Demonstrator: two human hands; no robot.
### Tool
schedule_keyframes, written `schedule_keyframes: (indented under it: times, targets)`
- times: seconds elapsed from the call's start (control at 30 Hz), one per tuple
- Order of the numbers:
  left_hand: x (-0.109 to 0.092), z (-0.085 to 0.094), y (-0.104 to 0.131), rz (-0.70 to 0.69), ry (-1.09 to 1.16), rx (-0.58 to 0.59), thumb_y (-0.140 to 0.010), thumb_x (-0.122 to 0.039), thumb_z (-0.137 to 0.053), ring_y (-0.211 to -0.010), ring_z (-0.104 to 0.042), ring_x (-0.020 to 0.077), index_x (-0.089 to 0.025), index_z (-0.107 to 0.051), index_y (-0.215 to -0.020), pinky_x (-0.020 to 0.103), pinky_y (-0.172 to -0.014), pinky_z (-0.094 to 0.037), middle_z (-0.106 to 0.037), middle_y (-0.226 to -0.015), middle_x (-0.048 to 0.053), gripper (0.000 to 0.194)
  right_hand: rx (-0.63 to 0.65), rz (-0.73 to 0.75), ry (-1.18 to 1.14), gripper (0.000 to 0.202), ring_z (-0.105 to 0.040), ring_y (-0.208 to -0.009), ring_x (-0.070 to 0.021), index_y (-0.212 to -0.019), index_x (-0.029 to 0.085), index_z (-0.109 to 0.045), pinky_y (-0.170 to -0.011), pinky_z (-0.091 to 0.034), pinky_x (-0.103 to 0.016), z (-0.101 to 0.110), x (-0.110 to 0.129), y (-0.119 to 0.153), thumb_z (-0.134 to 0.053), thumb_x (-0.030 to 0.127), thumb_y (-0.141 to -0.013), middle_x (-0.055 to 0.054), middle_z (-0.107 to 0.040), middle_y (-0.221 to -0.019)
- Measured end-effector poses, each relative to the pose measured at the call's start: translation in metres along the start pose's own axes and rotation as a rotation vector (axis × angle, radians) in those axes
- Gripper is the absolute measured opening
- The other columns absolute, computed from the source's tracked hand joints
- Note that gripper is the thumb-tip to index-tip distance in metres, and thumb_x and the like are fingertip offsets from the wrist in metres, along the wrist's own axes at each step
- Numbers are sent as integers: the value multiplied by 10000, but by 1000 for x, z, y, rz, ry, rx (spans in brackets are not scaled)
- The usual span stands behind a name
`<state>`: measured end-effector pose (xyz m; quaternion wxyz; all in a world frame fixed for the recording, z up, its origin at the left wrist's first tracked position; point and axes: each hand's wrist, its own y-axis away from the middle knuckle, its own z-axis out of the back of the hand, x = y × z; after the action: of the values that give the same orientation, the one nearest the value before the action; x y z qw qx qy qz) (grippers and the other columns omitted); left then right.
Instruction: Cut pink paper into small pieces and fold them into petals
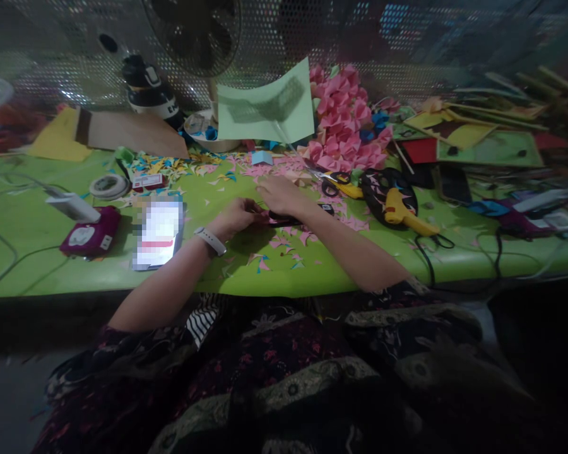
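My left hand (236, 216), with a white band (211, 241) on the wrist, is closed, fingertips together over the green table. What it pinches is too dark and small to name. Just right of it, my right hand (280, 195) reaches across with bent fingers, closed above a dark, flat object (288, 221) that it partly covers. Whether the fingers grip that object I cannot tell. A small black piece with a white label (326, 208) shows beyond the right wrist. Pink paper scraps (303, 234) lie around both hands.
A lit phone (159, 233) and a purple box (92, 232) with cords lie left. Scissors (343, 184) and a yellow glue gun (407, 214) lie right. Behind stand a pile of pink folded paper (343, 120), a green sheet (267, 107) and a dark bottle (149, 91).
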<state>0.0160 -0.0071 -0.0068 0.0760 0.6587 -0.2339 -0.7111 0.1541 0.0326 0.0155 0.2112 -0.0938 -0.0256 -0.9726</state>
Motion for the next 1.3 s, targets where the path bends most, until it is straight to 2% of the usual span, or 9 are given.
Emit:
schedule_keyframes:
  times: [0.5,1.07,1.3]
  targets:
    - [0,-1,1,15,-17,-20,-765,-30,-762,-614,-679,135,-165,-566,-685,308,-734,-571,-676,-621,-5,251,6,6,-1,391,-627,-1084,-279,-1057,126,-674,-899,-440,-375,-1,-1,-1,-309,262,-1032,-175,-686,-1179]
    - [0,-1,0,3,-22,-24,-726,-64,-804,-613,-678,134,-161,-576,-673,287,-720,-572,-677,-628,-7,253,30,-6,-16,396,-630,-1079,-293,-1063,129,-678,-892,-450,-388,1,1,-1,-322,301,-1041,-183,-690,-1172]
    - [-1,-1,2,3,-18,-26,-757,-51,-772,-628,-679,146,-162,-562,-663,324,-749,-577,-681,-642,4,257,21,-5,-24,409,-631,-1084,-294,-1055,127,-687,-885,-453,-391,1,1,0,-319,306,-1038,-182,-687,-1178]
